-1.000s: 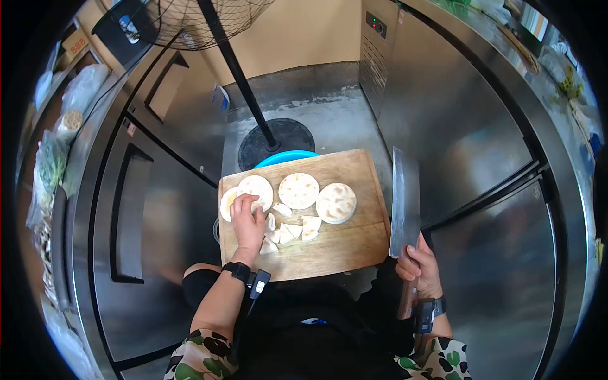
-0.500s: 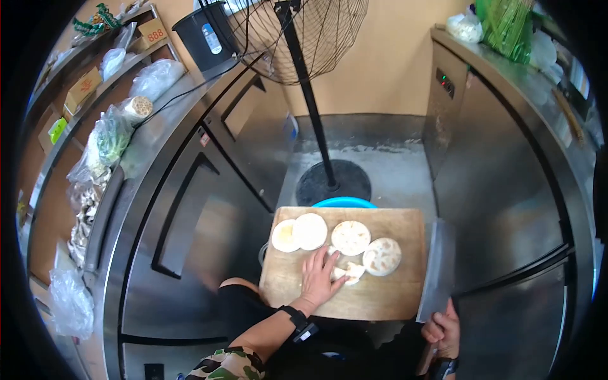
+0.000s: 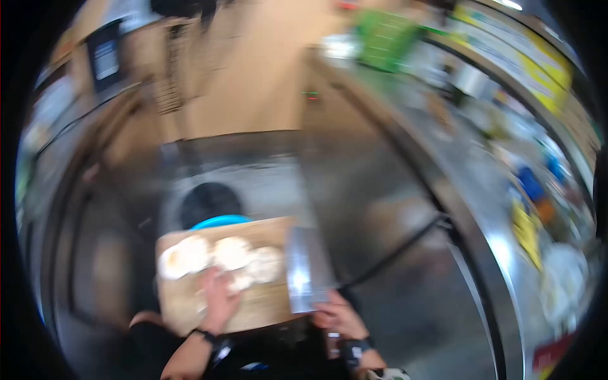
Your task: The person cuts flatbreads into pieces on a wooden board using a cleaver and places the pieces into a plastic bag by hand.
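The view is smeared by motion. My left hand (image 3: 219, 300) lies over the wooden cutting board (image 3: 180, 308), its fingers stretched forward at the near side of a small broken piece of flatbread (image 3: 240, 281). Behind it sit round, pale flatbreads: two overlapping at the left (image 3: 191, 253), one in the middle (image 3: 232, 252) and one at the right (image 3: 265, 264). My right hand (image 3: 340, 316) is closed round the handle of a cleaver (image 3: 306, 269). The broad blade stands along the board's right edge, pointing away from me.
Beyond the board are a blue rim (image 3: 221, 221) and a round black base (image 3: 212, 204) on the floor. Steel cabinets flank both sides. Bags, packages and a green bundle (image 3: 387, 39) crowd the right counter (image 3: 465, 183). A black bin (image 3: 105, 56) stands at the upper left.
My view has swung right, so the board and both hands appear further left and more of the right counter shows. The cleaver stays in my right hand beside the board.
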`<state>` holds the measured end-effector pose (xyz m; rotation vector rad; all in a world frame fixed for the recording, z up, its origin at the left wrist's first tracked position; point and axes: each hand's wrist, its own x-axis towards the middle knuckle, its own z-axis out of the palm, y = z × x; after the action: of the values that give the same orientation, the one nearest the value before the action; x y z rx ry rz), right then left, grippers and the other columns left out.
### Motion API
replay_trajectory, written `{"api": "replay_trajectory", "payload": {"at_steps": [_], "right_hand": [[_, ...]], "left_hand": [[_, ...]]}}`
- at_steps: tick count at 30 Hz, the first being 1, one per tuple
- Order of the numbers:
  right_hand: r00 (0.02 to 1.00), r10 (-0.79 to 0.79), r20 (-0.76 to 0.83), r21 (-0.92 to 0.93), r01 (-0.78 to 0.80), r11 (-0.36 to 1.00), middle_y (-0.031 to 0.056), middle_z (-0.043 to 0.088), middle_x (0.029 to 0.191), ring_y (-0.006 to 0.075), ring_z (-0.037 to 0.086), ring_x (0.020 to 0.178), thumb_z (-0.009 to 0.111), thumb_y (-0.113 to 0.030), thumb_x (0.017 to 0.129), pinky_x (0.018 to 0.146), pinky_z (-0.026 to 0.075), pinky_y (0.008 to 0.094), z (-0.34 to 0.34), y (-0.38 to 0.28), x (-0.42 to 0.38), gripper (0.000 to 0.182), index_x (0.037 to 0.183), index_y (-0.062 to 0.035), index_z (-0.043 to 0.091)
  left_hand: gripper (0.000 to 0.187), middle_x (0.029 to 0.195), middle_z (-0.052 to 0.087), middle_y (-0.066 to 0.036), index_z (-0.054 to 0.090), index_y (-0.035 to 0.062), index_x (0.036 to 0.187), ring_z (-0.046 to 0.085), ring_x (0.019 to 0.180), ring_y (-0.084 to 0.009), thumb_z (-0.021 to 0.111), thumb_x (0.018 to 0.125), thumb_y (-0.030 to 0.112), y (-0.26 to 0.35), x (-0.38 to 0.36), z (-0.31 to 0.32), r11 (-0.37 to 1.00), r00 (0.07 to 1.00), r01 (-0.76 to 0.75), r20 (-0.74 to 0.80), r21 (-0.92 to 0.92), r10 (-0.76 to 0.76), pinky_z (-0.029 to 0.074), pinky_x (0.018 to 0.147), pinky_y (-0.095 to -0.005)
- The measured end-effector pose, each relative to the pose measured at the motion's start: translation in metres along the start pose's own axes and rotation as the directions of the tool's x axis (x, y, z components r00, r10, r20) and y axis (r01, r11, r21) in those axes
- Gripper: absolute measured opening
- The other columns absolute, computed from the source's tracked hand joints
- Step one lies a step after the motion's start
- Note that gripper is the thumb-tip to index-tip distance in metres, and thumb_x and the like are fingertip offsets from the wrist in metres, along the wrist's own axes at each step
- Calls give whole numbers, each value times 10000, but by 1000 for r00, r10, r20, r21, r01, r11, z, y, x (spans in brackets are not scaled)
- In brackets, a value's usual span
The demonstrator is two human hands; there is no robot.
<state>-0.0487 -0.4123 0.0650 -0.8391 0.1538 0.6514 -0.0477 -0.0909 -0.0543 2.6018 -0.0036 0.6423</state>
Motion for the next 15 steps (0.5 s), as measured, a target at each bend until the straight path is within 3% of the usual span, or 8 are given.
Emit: {"api": "replay_trajectory", "payload": {"at_steps": [3, 4, 6, 9, 11, 13, 14, 15], "right_hand": [[999, -42, -8, -87, 41, 995, 28, 582, 787, 52, 390, 439, 518, 32, 920, 410, 360, 231, -1, 4, 11, 380, 1277, -88, 471], [999, -34, 18, -70, 35, 997, 56, 597, 824, 85, 467, 490, 539, 1, 906, 428, 400, 258, -14, 3, 21, 391, 1279, -86, 460], [998, -53, -17, -165, 50, 985, 104, 593, 850, 121, 471, 471, 529, 20, 899, 408, 422, 275, -14, 14, 47, 428, 1294, -100, 418], [976, -159, -150, -402, 87, 911, 98, 585, 857, 136, 473, 454, 484, 42, 910, 400, 442, 299, -18, 29, 57, 455, 1340, -77, 396], [947, -231, -224, -538, 78, 839, 49, 554, 779, 107, 477, 463, 470, 26, 921, 376, 407, 257, 1, 31, 75, 411, 1319, -66, 423], [895, -345, -283, -615, 106, 781, 34, 578, 779, 76, 460, 451, 506, 0, 911, 365, 358, 237, -2, 35, 86, 338, 1241, -67, 485], [888, -358, -289, -728, 39, 685, 119, 618, 883, 176, 583, 613, 525, 2, 893, 531, 500, 323, -11, 32, 94, 376, 1265, -40, 496], [735, -675, 57, -965, 214, 151, 216, 603, 1001, 345, 614, 901, 546, -1, 878, 844, 514, 426, -57, 51, 124, 430, 1304, 3, 492]], "left_hand": [[612, 1365, 415, -215, 553, 94, 1275, 381, 1292, -429, 799, 731, 230, 8, -2, -34, 998, 999, -1, 45, -64, 4, 306, 1090, -545], [591, 1383, 413, -213, 554, 89, 1285, 397, 1299, -419, 782, 759, 234, 6, -3, -35, 999, 997, 33, 69, -19, -31, 337, 1083, -536], [496, 1374, 459, -199, 554, 64, 1270, 416, 1328, -383, 726, 824, 194, -2, -8, -60, 997, 998, 51, 50, -54, -48, 388, 1086, -469], [435, 1398, 458, -208, 571, 41, 1249, 453, 1298, -389, 686, 847, 163, -7, -35, -114, 984, 984, 61, 178, -170, -30, 394, 1089, -447], [381, 1354, 508, -196, 576, 18, 1224, 512, 1240, -379, 654, 876, 151, -13, -48, -151, 949, 945, 133, 326, -286, -34, 425, 1060, -412], [356, 1255, 587, -175, 582, 23, 1217, 585, 1144, -362, 639, 902, 180, 0, -55, -211, 971, 912, 109, 411, -212, -12, 482, 983, -405], [357, 1205, 618, -148, 589, 31, 1212, 610, 1104, -353, 652, 903, 196, 15, -53, -240, 977, 880, 147, 472, -152, -59, 506, 942, -403], [358, 1181, 636, -144, 597, 39, 1206, 609, 1117, -341, 682, 884, 171, 21, -57, -259, 981, 887, 126, 460, -146, -46, 507, 946, -403]]}}
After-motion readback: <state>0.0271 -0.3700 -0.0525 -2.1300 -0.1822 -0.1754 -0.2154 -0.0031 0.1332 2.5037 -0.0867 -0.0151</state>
